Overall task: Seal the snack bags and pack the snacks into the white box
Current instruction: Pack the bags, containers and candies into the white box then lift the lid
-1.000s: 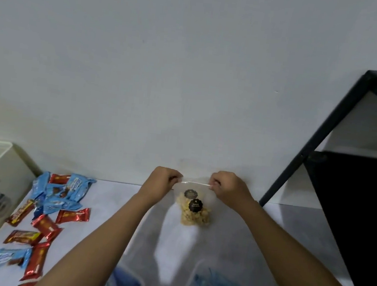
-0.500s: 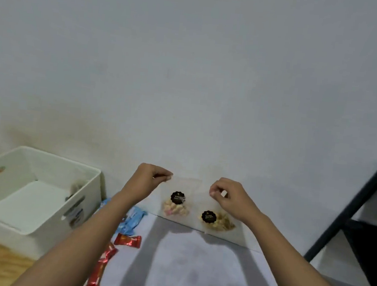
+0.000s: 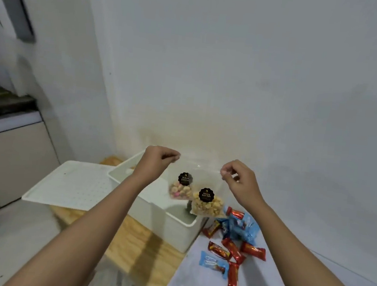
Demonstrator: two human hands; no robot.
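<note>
my left hand (image 3: 157, 163) and right hand (image 3: 239, 183) pinch snack bags (image 3: 207, 205) above the white box (image 3: 169, 228). candies (image 3: 233, 252) crowd the surface (image 3: 192, 278) beside its edge.

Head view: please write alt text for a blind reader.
The left hand pinches a clear biscuit bag and the right hand a clear nut bag, both held over the open white box. Red and blue wrapped candies lie beside it.
</note>
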